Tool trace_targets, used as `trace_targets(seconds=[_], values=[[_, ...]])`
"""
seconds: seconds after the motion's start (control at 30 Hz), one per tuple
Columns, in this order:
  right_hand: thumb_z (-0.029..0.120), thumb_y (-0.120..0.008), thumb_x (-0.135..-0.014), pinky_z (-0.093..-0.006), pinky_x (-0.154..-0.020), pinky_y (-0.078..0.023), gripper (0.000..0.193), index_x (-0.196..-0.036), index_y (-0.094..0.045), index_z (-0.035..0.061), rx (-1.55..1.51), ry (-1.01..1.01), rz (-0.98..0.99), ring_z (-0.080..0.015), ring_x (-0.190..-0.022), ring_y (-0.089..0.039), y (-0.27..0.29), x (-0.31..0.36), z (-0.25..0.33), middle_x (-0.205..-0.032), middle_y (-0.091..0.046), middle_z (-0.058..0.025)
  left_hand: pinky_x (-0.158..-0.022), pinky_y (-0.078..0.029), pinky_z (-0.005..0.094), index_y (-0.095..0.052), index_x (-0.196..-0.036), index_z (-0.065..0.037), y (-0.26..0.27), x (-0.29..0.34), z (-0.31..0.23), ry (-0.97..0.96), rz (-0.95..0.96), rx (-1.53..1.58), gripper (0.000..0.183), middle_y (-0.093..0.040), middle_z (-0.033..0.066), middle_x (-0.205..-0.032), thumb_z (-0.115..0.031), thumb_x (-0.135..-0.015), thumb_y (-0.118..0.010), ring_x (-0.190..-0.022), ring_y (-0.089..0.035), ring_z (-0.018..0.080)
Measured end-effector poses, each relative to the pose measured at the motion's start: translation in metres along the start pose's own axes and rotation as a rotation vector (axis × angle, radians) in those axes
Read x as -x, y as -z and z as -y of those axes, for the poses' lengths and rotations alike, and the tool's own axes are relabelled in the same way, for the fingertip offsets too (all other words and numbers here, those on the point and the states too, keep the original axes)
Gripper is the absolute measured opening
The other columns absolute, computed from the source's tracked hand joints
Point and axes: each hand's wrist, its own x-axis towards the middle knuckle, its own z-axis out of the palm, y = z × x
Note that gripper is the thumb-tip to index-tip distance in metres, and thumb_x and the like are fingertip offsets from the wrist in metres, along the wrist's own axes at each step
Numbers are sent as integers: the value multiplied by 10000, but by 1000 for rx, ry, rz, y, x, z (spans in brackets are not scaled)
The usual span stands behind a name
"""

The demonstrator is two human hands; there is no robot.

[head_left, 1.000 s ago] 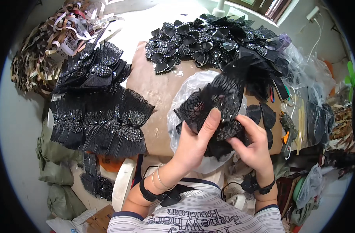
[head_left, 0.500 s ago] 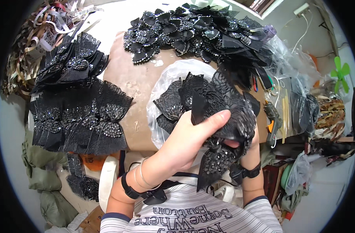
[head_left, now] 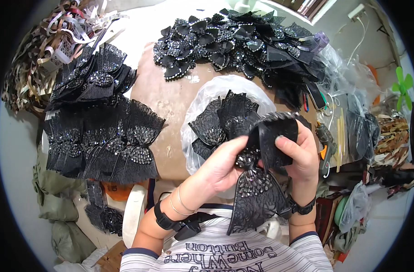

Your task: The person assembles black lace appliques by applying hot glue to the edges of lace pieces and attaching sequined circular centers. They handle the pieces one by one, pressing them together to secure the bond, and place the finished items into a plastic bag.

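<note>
In front of my chest I hold a black lace bow [head_left: 256, 199] set with dark beads, one wing hanging down and the rest folded up between my hands. My left hand [head_left: 223, 165] grips its beaded middle, the thumb along its edge and the fingers mostly behind it. My right hand [head_left: 304, 156] pinches the folded upper part, thumb pressed on the plain black fabric side. Just beyond, more black lace bows [head_left: 211, 122] lie on a white plastic bag [head_left: 191, 109]. To the left are a row of beaded lace pieces [head_left: 105, 140] and a stack of similar ones [head_left: 100, 77].
A heap of black rhinestone-edged pieces [head_left: 216, 43] covers the table's far side. At right lie a glue gun [head_left: 324, 140], thin yellowish sticks [head_left: 339, 136] and clear plastic wrapping [head_left: 347, 77]. Ribbons [head_left: 64, 43] pile up far left; a green fan [head_left: 401, 88] is far right.
The bow has been turned and folded, so its plain fabric side now shows. My right hand has come up into view with its thumb on it; my left thumb has drawn back. The view has shifted slightly.
</note>
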Motion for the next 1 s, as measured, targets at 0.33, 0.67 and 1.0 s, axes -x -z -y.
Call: trace_targets(seconds=[0.33, 0.67, 1.0], values=[[45, -691, -828, -301, -904, -461, 445, -1243, -556, -39, 690, -187, 99, -170, -1005, -587, 33, 10, -48, -1105, -619, -88, -1004, -465, 408, -383, -1404, 59, 10, 58, -53, -502, -167, -340, 508, -619, 178, -1189, -275, -1022, -374, -1083, -639, 341], [-12, -800, -644, -289, -910, -452, 641, -1232, -545, -10, 715, 280, -22, -148, -975, -592, -25, -8, -26, -1009, -625, -67, -1125, -336, 391, -388, -1423, 52, -28, 47, -27, -533, 50, -769, 582, -459, 161, -1442, -383, -1062, -251, -1302, -479, 256], [-121, -654, -684, -289, -729, -511, 323, -999, -665, -51, 405, 204, 357, -206, -837, -662, -15, 1, -14, -958, -679, -121, -806, -617, 362, -479, -1306, 89, 33, 11, -39, 248, 585, 435, 410, -672, 182, -1073, -177, -1029, -336, -894, -705, 249]])
